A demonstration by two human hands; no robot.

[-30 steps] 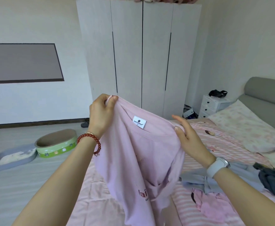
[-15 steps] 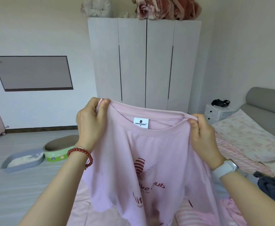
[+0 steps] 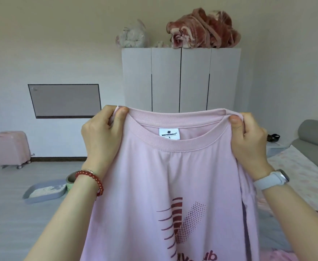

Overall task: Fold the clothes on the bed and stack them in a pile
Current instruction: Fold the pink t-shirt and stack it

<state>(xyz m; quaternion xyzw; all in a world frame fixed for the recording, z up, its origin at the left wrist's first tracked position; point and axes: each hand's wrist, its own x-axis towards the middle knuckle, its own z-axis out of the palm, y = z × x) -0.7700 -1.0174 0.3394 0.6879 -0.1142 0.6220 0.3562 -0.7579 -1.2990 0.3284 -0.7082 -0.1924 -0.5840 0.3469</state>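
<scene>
A pale pink T-shirt with a dark red print hangs spread in front of me, its white neck label facing me. My left hand pinches the shirt's left shoulder beside the collar. At the other end of the collar my right hand grips the right shoulder. Both hands hold it up at chest height. The bed shows only at the right, mostly hidden by the shirt.
A white wardrobe with blankets on top stands straight ahead. On the floor at left are a pink suitcase and a grey tray. A grey headboard lies at the far right.
My right hand has taken hold of the shirt's right shoulder. Both hands rose and moved apart, so the shirt now hangs flat and spread. The view tilted upward.
</scene>
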